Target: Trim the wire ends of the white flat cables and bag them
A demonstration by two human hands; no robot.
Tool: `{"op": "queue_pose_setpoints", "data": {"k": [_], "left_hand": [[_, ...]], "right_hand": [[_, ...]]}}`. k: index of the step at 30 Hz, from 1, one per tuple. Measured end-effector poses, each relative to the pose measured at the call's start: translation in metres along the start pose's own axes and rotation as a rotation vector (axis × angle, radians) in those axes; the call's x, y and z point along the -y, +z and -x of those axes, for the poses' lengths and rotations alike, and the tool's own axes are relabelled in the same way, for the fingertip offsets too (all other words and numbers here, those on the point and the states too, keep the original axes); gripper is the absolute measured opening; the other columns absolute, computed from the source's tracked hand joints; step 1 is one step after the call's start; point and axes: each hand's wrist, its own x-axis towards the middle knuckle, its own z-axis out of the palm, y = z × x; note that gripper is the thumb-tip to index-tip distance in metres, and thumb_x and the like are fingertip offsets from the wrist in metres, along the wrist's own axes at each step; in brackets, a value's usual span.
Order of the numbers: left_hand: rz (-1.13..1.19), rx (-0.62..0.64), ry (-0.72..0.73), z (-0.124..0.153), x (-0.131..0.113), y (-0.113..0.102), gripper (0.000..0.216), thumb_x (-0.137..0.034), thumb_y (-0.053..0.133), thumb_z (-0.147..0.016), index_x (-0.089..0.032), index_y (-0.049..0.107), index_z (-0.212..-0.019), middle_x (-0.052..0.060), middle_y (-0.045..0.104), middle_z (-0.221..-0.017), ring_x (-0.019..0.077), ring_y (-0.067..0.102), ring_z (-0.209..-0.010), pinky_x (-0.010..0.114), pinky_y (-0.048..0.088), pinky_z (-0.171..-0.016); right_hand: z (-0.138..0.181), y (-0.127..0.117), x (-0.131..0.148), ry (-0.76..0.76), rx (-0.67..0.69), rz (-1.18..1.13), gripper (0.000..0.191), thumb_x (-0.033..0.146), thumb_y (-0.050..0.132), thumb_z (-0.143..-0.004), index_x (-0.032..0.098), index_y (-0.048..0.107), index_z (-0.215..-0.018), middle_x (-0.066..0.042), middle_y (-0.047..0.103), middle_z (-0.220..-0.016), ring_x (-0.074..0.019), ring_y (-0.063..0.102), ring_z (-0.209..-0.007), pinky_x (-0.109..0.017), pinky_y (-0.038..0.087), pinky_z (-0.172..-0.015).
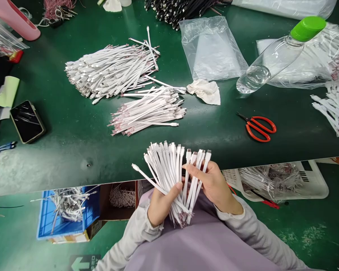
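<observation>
A fanned bundle of short white cables (165, 162) with plugs at the top and bare reddish wire ends below is in my left hand (165, 201), the thumb across it. One cable sticks out to the left of the bundle. My right hand (214, 184) has its thumb and fingers closed on several white cables (196, 177) at the bundle's right side, set slightly apart from the others. Beyond my hands, a smaller pile of white cables (149, 111) lies on the green table (214, 139), with a larger pile of white cables (110, 71) behind it.
Red-handled scissors (261, 128), a cloth scrap (205, 91), a plastic bag (214, 49) and a tilted bottle (277, 60) lie to the right. At left is a phone (27, 121). Below the table edge stand a blue bin (45, 214) and a white basket (316, 184) of cables.
</observation>
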Motion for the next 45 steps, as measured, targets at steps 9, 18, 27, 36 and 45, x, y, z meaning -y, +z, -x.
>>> {"op": "queue_pose_setpoints", "data": {"k": [9,18,27,36,45], "left_hand": [[-0.088,-0.023,-0.012,0.001,-0.009,0.003,0.029,-0.038,0.072,-0.079,-0.014,0.076,-0.095,0.009,0.076,-0.097,0.0236,0.070,-0.090,0.035,0.056,-0.087],[-0.110,-0.074,0.052,0.000,-0.002,-0.002,0.035,-0.036,0.075,-0.076,-0.015,0.072,-0.104,0.010,0.073,-0.110,0.0273,0.066,-0.108,0.040,0.048,-0.102],[-0.156,-0.107,0.104,-0.001,-0.002,-0.003,0.036,-0.035,0.075,-0.077,-0.015,0.069,-0.106,0.010,0.071,-0.115,0.0284,0.062,-0.115,0.040,0.043,-0.107],[-0.144,-0.100,0.084,-0.001,-0.004,-0.002,0.031,-0.036,0.071,-0.081,-0.014,0.073,-0.102,0.010,0.074,-0.108,0.0267,0.067,-0.105,0.038,0.051,-0.098],[-0.222,-0.079,0.161,0.000,-0.004,-0.004,0.036,-0.035,0.073,-0.078,-0.014,0.070,-0.107,0.011,0.071,-0.114,0.0279,0.062,-0.117,0.041,0.045,-0.107]], "right_hand": [[0.000,0.000,-0.007,-0.255,-0.133,0.111,0.031,0.048,0.056,-0.091,0.020,0.059,-0.079,0.002,0.055,-0.066,-0.0098,0.046,-0.057,-0.023,0.041,-0.053],[-0.003,-0.002,-0.008,-0.215,-0.086,0.095,0.025,0.044,0.066,-0.084,0.019,0.062,-0.087,0.001,0.058,-0.072,-0.0110,0.048,-0.059,-0.024,0.043,-0.055],[-0.003,-0.003,-0.004,-0.111,0.005,0.044,0.025,0.043,0.069,-0.082,0.019,0.066,-0.086,0.003,0.053,-0.070,-0.0091,0.046,-0.059,-0.023,0.041,-0.056],[-0.004,-0.001,-0.004,-0.147,-0.074,0.136,0.028,0.045,0.072,-0.079,0.017,0.067,-0.079,0.006,0.040,-0.057,-0.0080,0.037,-0.053,-0.024,0.035,-0.053],[-0.005,0.004,-0.003,-0.074,-0.010,-0.028,0.031,0.048,0.071,-0.079,0.018,0.064,-0.084,0.003,0.051,-0.065,-0.0095,0.046,-0.055,-0.024,0.042,-0.052]]}}
